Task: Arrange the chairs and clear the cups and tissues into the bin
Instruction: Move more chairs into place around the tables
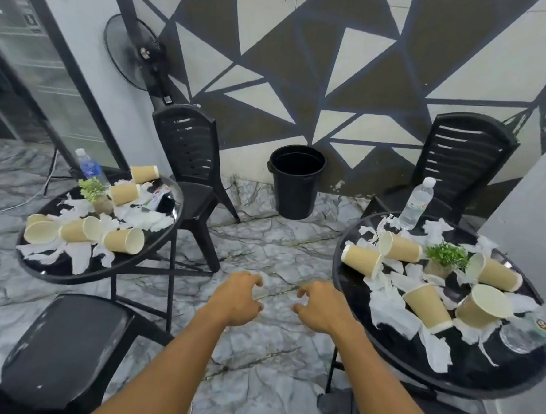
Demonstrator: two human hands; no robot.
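Observation:
Two round black tables stand left and right, each littered with several tipped tan paper cups, such as one on the left and one on the right, and torn white tissues. A black bin stands empty against the far wall between them. Black plastic chairs stand behind the left table, behind the right table and at the near left. My left hand and right hand hover over the floor between the tables, fingers curled apart, holding nothing.
A water bottle and a small plant sit on the left table; another bottle and plant are on the right one. A standing fan and a glass-door fridge are at the far left. The floor is marble-patterned.

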